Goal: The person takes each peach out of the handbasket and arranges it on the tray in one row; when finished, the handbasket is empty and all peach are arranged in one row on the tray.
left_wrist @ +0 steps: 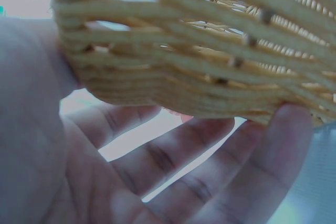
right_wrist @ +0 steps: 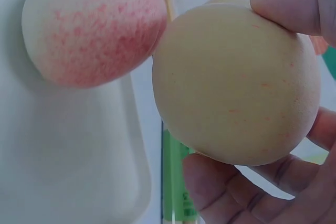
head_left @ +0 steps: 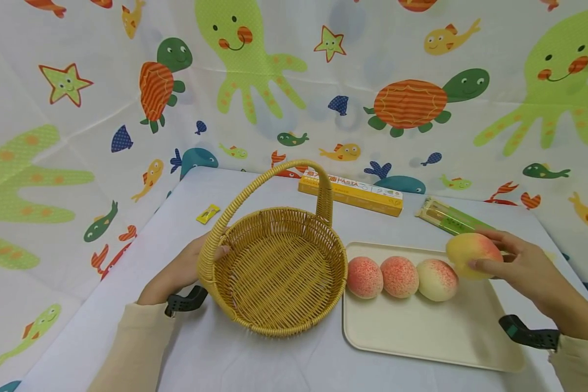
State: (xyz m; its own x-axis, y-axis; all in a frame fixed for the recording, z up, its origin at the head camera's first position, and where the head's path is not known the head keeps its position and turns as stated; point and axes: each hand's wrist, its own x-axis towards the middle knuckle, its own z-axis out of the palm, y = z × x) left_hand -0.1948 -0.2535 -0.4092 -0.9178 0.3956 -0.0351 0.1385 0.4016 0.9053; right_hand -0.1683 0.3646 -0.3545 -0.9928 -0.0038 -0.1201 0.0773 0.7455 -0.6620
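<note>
My left hand holds the left side of a wicker basket with a tall arched handle. Its thumb shows at the rim, and in the left wrist view its fingers reach under the woven wall. The basket has nothing in it and stands slightly tilted. On the right, my right hand grips a yellow peach with a red blush, raised over the tray's back right part. In the right wrist view, thumb and fingers surround this peach. Several peaches lie in a row on the tray.
Behind the basket lies a yellow-and-white pasta box. A green-and-clear packet lies behind the tray, partly hidden by the right hand and its peach. Left of the basket handle is a small yellow sachet. A sea-animal curtain hangs behind the table.
</note>
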